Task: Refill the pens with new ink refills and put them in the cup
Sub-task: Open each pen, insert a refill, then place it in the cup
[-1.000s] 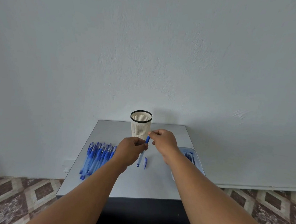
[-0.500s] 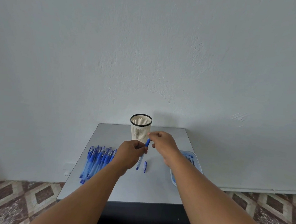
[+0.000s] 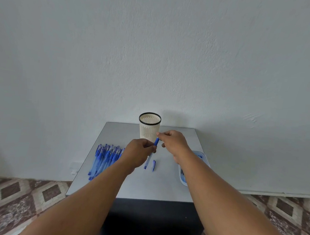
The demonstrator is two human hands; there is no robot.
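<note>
- the left hand (image 3: 139,153) is gripping the pen (image 3: 150,154) around its clear barrel, fingers curled round it, holding it tilted above the table (image 3: 164,187) just in front of the cup (image 3: 149,129).
- the right hand (image 3: 173,142) is pinching the pen's blue upper end between thumb and fingertips; whether it is twisting that part off or on cannot be told.
- a small blue cap (image 3: 153,165) is lying on the table just below the pen.
- the row of pens (image 3: 105,158) is lying at the left, and the tray (image 3: 184,181) at the right is partly hidden by the right forearm.
- judging the step: the two halves are likely being worked apart or together, so turning gently with the barrel steady should be keeping the thread straight.
- the cup is looking empty from here, so most of the task is probably waiting.
</note>
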